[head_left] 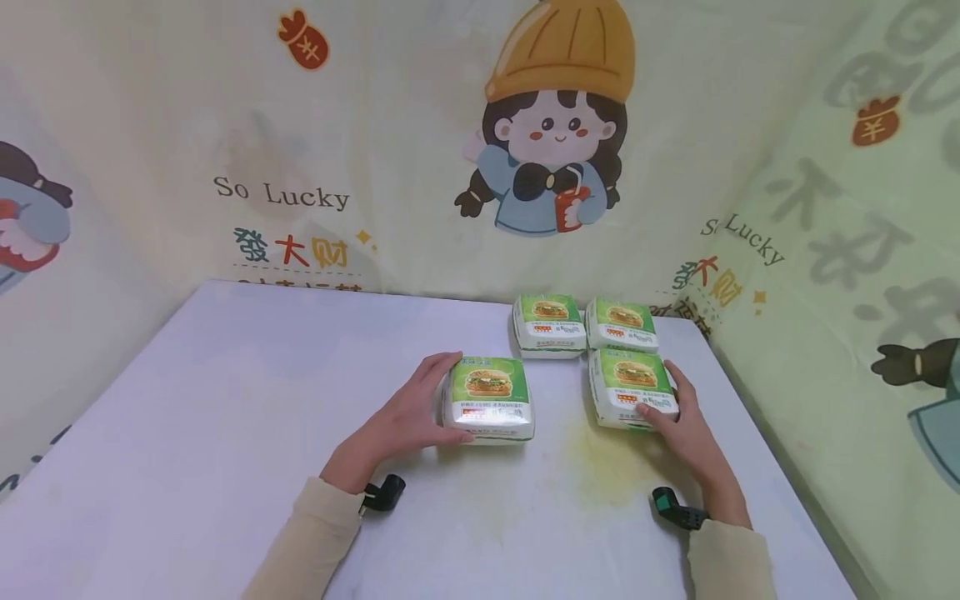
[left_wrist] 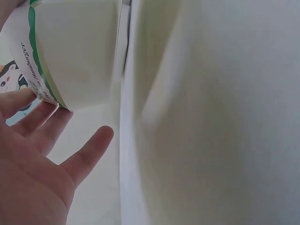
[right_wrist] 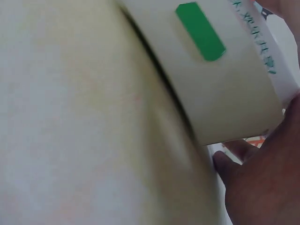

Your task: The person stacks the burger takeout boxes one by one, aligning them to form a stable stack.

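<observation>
A green and white burger box (head_left: pixel 489 400) stands near the middle of the table, gripped from its left side by my left hand (head_left: pixel 408 417), thumb at the front and fingers at the back. In the left wrist view, fingertips of the left hand (left_wrist: pixel 42 150) touch the box (left_wrist: pixel 77 51) at its edge. Another burger box (head_left: pixel 632 388) at the right is held by my right hand (head_left: pixel 686 425), thumb on its front and fingers along its right side. The right wrist view shows that box (right_wrist: pixel 234 89) with a green tab, beside the right hand (right_wrist: pixel 267 178).
Two more burger boxes (head_left: pixel 550 325) (head_left: pixel 621 323) stand side by side at the back right; the right-hand one adjoins the box at my right hand. The white table (head_left: pixel 225 417) is bordered by a patterned cloth (head_left: pixel 405 167) behind and at the right.
</observation>
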`<state>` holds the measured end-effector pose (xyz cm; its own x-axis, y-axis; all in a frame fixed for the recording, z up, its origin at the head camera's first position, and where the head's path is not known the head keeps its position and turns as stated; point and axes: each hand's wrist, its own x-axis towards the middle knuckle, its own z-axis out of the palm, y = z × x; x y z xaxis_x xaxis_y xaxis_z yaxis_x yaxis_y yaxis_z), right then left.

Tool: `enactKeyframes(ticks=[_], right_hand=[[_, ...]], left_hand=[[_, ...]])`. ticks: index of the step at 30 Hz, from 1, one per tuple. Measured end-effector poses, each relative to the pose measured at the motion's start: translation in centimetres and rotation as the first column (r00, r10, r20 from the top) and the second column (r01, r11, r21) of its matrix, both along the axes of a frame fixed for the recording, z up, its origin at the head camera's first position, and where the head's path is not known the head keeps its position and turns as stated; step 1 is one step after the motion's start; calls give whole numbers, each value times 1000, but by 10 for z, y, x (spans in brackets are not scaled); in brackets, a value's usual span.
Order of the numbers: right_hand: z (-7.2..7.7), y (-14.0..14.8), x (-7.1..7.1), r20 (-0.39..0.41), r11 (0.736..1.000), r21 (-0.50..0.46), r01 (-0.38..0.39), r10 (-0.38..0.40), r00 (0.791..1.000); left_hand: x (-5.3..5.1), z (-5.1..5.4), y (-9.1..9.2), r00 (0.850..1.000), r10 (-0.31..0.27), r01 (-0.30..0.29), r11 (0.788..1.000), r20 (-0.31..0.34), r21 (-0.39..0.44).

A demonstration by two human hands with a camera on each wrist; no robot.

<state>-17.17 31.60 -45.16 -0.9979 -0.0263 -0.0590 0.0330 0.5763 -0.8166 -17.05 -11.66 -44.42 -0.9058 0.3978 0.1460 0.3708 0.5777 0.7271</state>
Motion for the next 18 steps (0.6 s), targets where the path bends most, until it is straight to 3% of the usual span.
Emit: enactKeyframes(ticks=[5,9,13,18], right_hand=[[0,2,0,-13,1000,-11,-3,3,1000],[-3,5,1,-74,999,21,-37,38,996],[-1,3,-3,-129,995,69,-66,74,989],[-3,1,-3,-137,996,53,-68,75,988]], left_hand=[[3,-1,2,1000,-13,13,1000,-7,-19],[4,0,2,1000,-22,22,999,-6,-35],[1,-1,1,1000,-26,26,999,18,-33],[3,-5,3,997,-47,49,998,55,-31]])
